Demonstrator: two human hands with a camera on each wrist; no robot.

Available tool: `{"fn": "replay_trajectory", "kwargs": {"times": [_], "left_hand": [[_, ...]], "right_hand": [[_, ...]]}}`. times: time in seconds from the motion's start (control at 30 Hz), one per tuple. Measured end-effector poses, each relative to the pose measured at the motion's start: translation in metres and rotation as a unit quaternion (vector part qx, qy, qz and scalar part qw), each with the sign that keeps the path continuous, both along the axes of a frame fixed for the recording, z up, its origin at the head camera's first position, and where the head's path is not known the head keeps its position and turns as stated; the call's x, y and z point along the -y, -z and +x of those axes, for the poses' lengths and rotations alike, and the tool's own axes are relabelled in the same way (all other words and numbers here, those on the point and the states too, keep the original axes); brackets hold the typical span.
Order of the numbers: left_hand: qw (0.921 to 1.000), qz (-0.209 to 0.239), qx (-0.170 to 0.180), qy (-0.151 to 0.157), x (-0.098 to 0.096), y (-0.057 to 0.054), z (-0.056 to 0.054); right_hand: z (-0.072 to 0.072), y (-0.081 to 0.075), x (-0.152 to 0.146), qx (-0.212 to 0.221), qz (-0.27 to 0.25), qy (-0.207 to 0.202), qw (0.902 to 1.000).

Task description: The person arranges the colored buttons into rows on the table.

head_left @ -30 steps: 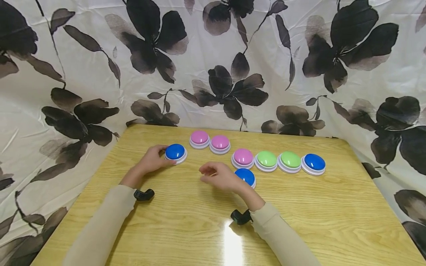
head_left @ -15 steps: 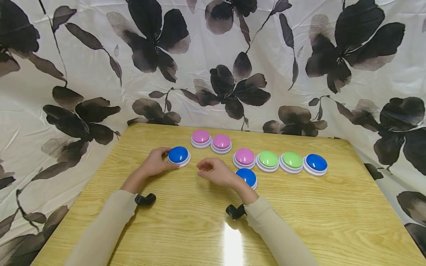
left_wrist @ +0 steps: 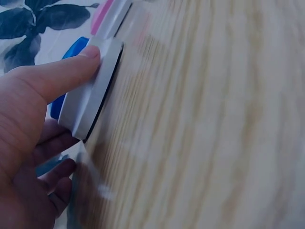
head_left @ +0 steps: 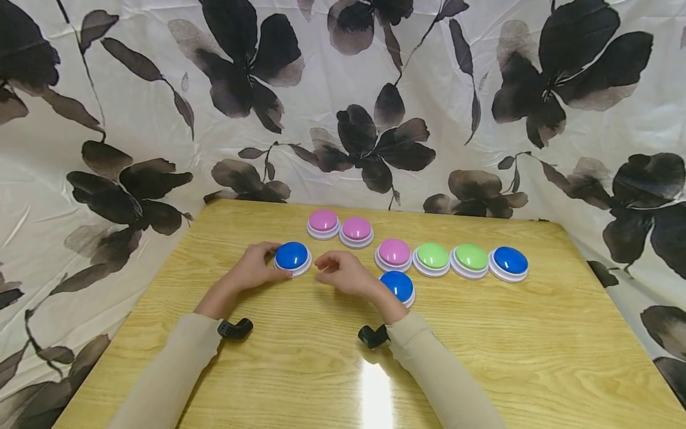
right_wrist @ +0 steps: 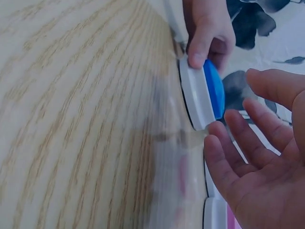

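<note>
My left hand (head_left: pixel 250 268) grips a blue push button (head_left: pixel 292 255) with a white round base, at the left part of the wooden table. In the left wrist view the thumb (left_wrist: pixel 76 71) lies across the side of the white base, with the fingers round its far side. Just right of that button is my right hand (head_left: pixel 347 273), fingers loosely bent and holding nothing. The right wrist view shows its fingertips close to the rim of the blue button (right_wrist: pixel 217 90), which stays low at the tabletop. A second blue button (head_left: pixel 397 286) is partly behind the right wrist.
Two pink buttons (head_left: pixel 340 226) sit farther back. To the right, a row holds a pink button (head_left: pixel 394 252), two green buttons (head_left: pixel 452 257) and a blue button (head_left: pixel 510 260). A floral cloth (head_left: pixel 300 119) hangs behind the table (head_left: pixel 300 369).
My left hand has moved the blue button right and toward me across the table. The right hand has shifted slightly left, narrowing the gap to that button.
</note>
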State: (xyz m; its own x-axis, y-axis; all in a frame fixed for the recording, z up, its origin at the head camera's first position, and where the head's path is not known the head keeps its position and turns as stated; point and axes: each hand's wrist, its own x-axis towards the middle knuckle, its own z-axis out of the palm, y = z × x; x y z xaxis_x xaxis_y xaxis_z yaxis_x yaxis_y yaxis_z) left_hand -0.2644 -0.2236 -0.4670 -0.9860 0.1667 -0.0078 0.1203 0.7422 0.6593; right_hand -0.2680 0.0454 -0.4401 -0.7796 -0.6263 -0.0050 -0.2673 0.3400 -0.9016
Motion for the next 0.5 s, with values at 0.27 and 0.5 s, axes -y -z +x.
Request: {"fn": "replay_trajectory", "kwargs": {"times": [0.27, 0.5], "left_hand": [[0.9998, -0.019, -0.001, 0.005, -0.003, 0.001, 0.007], [0.9997, -0.018, -0.014, 0.011, -0.008, -0.001, 0.005]], "right_hand": [[-0.003, 0.006, 0.010, 0.012, -0.016, 0.019, 0.9996], [-0.010, 0.000, 0.015, 0.009, -0.008, 0.060, 0.9981]]}}
